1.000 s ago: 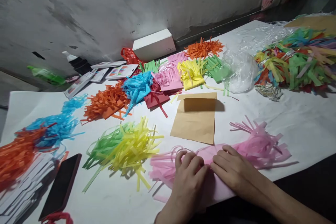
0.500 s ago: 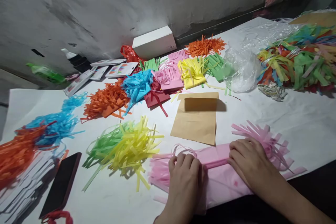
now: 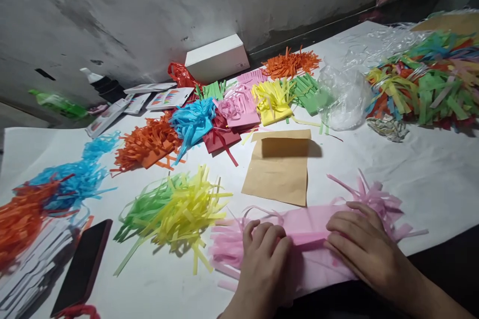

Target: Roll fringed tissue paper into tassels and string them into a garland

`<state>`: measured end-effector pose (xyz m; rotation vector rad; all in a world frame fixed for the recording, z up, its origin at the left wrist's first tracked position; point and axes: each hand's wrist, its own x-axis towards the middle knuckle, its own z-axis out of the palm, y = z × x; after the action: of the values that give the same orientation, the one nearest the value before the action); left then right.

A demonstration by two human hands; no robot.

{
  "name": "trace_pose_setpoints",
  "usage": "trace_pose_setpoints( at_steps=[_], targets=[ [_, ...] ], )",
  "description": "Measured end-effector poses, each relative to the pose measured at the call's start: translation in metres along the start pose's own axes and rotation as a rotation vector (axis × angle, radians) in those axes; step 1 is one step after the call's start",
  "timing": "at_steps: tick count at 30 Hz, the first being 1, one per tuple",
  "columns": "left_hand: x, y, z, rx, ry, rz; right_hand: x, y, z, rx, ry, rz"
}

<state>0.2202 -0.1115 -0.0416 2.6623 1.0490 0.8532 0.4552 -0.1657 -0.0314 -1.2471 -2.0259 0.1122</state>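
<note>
Pink paper lies at worktop's near edge. Your L grip's curled, R grip half-bent, both on it; can't tell if pinching. R's slid outward vs a sec ago, so fold now shows btwn 'em. Brown sheet just beyond.

- Left hand: palm turned down, fingers curled.
- Right hand: held apart from the left, fingers bent leftward.
- Right forearm: angled in from lower right.
</note>
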Motion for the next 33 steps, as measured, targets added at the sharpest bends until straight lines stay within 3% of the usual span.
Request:
trace_pose_setpoints(
  at_steps=[4,10,15,17,20,22,26,33],
  targets=[
    [-0.008,-0.004,-0.005,0.014,0.034,-0.005,-0.012,0.003,-0.001,-0.029,-0.070,-0.102],
    [-0.014,-0.006,-0.024,0.116,-0.057,-0.084,-0.011,0.005,-0.002,-0.037,-0.078,-0.125],
    [-0.005,0.000,-0.014,0.078,-0.011,0.035,-0.013,0.007,-0.002,-0.024,-0.115,-0.141],
    [-0.003,-0.002,-0.007,0.045,0.012,0.071,-0.016,0.008,-0.001,-0.007,-0.110,-0.096],
    [-0.005,-0.005,-0.006,0.005,-0.061,0.045,-0.018,0.008,0.003,-0.008,-0.110,0.041],
    [-0.005,-0.005,-0.007,-0.031,-0.103,-0.023,-0.016,0.007,0.007,-0.043,-0.083,0.132],
    [0.002,0.001,-0.005,0.005,-0.078,-0.195,-0.009,0.001,0.017,-0.195,-0.023,0.224],
    [0.020,0.002,-0.005,0.159,-0.276,-0.278,-0.002,-0.010,0.023,-0.375,0.034,0.346]
  ],
)
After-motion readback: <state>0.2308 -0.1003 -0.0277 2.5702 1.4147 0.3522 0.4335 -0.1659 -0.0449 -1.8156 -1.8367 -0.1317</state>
